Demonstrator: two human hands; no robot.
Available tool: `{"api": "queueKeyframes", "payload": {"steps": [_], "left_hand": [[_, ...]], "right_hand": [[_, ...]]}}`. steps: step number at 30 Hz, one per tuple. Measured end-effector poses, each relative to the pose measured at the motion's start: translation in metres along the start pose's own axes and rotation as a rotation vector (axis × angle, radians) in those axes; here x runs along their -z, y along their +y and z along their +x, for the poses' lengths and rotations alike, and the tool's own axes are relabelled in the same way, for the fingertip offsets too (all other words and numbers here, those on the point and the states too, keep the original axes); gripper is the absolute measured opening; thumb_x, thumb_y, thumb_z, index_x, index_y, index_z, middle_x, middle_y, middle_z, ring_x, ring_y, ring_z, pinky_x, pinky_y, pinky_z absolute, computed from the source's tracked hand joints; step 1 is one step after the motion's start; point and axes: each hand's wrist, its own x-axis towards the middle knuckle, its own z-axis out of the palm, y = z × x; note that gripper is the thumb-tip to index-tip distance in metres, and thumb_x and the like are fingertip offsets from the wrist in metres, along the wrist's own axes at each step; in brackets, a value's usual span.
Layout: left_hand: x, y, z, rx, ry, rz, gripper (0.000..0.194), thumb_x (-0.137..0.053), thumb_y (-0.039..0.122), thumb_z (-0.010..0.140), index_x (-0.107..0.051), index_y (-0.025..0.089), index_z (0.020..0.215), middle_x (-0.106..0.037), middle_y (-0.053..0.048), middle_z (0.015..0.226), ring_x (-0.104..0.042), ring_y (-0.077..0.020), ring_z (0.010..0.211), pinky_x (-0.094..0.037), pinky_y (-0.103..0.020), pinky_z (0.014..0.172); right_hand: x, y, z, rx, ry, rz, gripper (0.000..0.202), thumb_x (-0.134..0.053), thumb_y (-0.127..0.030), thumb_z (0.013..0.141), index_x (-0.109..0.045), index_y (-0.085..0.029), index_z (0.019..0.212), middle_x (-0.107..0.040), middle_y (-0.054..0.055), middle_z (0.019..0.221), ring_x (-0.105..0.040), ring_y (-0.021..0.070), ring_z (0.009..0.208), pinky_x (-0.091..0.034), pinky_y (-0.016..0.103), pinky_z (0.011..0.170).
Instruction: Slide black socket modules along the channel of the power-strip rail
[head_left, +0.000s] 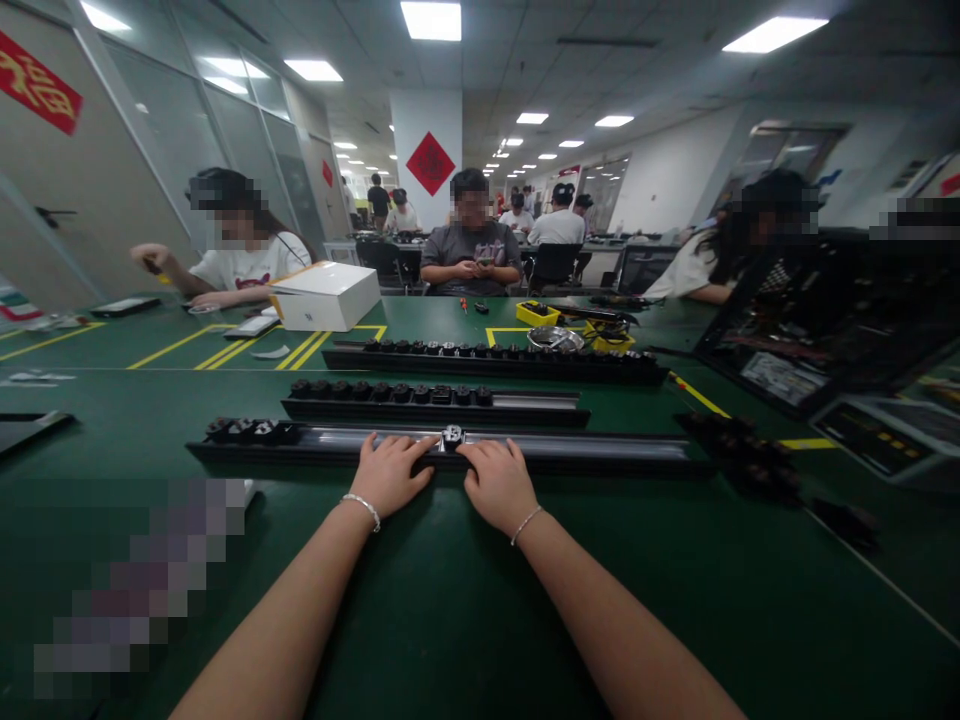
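Observation:
A long black track rail [600, 446] lies crosswise in front of me, its channel silvery inside. In its middle sits a small black module with a pale face [453, 437], possibly a socket. My left hand [391, 470] rests on the rail's near edge, fingers spread, with the index fingertip close to the module's left side. My right hand [499, 485] lies on the rail on the other side, fingers stretched out, its index fingertip at the module's right side. Whether the fingertips press on it I cannot tell. Several similar modules [251, 430] fill the rail's left end.
Beyond lie a second rail [540, 411] and a third rail [495, 366], both with rows of modules. Loose black parts [742, 450] lie right, near a grey device [892, 440]. A white box [326, 296] and yellow trays [537, 314] stand farther back. Other people sit around the table.

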Motion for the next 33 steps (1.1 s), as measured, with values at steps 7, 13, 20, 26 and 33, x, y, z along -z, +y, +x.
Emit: {"api": "queueKeyframes", "payload": {"steps": [7, 13, 20, 26, 33], "left_hand": [[0.0004, 0.0018, -0.0015, 0.001, 0.015, 0.035, 0.048, -0.047, 0.043, 0.083, -0.045, 0.037, 0.131, -0.064, -0.003, 0.106, -0.054, -0.0259, 0.107, -0.015, -0.057, 0.105], [0.0004, 0.0015, -0.0022, 0.003, 0.023, 0.023, 0.047, -0.048, 0.043, 0.083, -0.047, 0.035, 0.13, -0.065, -0.003, 0.104, -0.055, -0.0255, 0.106, -0.016, -0.057, 0.105], [0.0018, 0.0027, -0.002, 0.009, 0.026, -0.005, 0.045, -0.047, 0.042, 0.083, -0.05, 0.034, 0.127, -0.065, -0.002, 0.105, -0.054, -0.0246, 0.107, -0.013, -0.056, 0.107], [0.0022, 0.0025, -0.0027, 0.01, 0.031, -0.007, 0.044, -0.047, 0.041, 0.083, -0.05, 0.035, 0.126, -0.065, -0.002, 0.105, -0.055, -0.0244, 0.107, -0.014, -0.056, 0.107], [0.001, 0.0018, -0.0019, 0.008, 0.035, -0.001, 0.043, -0.048, 0.041, 0.083, -0.051, 0.034, 0.125, -0.065, -0.002, 0.105, -0.055, -0.0247, 0.106, -0.015, -0.057, 0.106]], "right_hand": [[-0.0027, -0.0011, 0.002, -0.035, 0.005, -0.016, 0.035, -0.043, -0.023, 0.083, -0.057, -0.027, 0.115, -0.063, 0.004, 0.112, -0.05, 0.0187, 0.108, -0.017, 0.041, 0.106], [-0.0048, 0.0018, 0.0007, -0.01, 0.009, -0.035, 0.038, -0.042, -0.021, 0.083, -0.055, -0.028, 0.118, -0.063, 0.003, 0.114, -0.051, 0.0181, 0.107, -0.018, 0.039, 0.105], [-0.0054, 0.0029, 0.0003, -0.011, 0.037, -0.058, 0.034, -0.042, -0.021, 0.084, -0.056, -0.027, 0.113, -0.065, 0.003, 0.109, -0.053, 0.0176, 0.102, -0.021, 0.037, 0.102], [-0.0041, 0.0046, 0.0001, -0.005, 0.042, -0.063, 0.033, -0.042, -0.02, 0.083, -0.057, -0.026, 0.112, -0.065, 0.003, 0.108, -0.053, 0.0178, 0.102, -0.022, 0.037, 0.102], [-0.0028, 0.0076, -0.0021, -0.028, 0.031, -0.084, 0.033, -0.044, -0.02, 0.082, -0.057, -0.026, 0.113, -0.064, 0.003, 0.109, -0.053, 0.0175, 0.102, -0.022, 0.036, 0.102]]}}
